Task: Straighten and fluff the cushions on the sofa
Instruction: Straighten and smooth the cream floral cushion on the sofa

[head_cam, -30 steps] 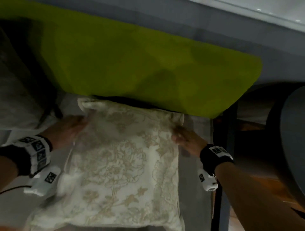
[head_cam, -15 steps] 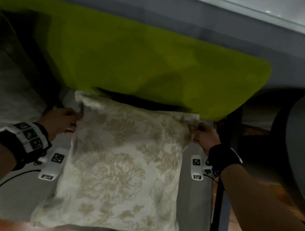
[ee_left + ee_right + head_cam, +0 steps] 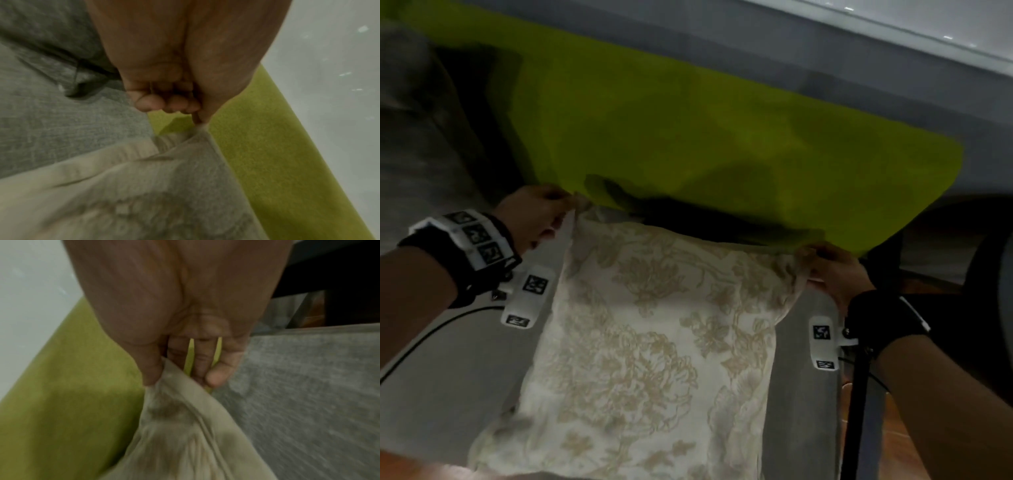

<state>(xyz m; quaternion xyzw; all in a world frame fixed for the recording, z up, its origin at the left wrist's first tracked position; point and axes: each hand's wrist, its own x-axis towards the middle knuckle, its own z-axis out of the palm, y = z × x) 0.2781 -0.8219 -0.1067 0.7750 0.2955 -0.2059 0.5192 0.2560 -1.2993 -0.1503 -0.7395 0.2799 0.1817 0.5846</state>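
A cream cushion (image 3: 654, 359) with a beige floral pattern is held up over the grey sofa seat (image 3: 448, 394), its far edge stretched between my hands. My left hand (image 3: 541, 212) pinches the cushion's far left corner (image 3: 197, 129) between thumb and fingers. At the far right corner (image 3: 164, 386) my right hand (image 3: 825, 267) pinches the fabric too, thumb pressed on the cloth. Behind the cream cushion (image 3: 144, 194) a large yellow-green cushion (image 3: 705, 137) leans against the sofa back.
A grey cushion (image 3: 414, 137) sits at the far left of the sofa. The seat's right edge has a dark frame bar (image 3: 858, 411), with brown wooden floor (image 3: 900, 445) beyond. A dark rounded chair (image 3: 989, 291) stands at the right. A pale wall (image 3: 928, 20) runs behind.
Both hands moved from the cushion's sides to its far corners and took hold of them. The far edge has been lifted and pulled taut, towards the green cushion.
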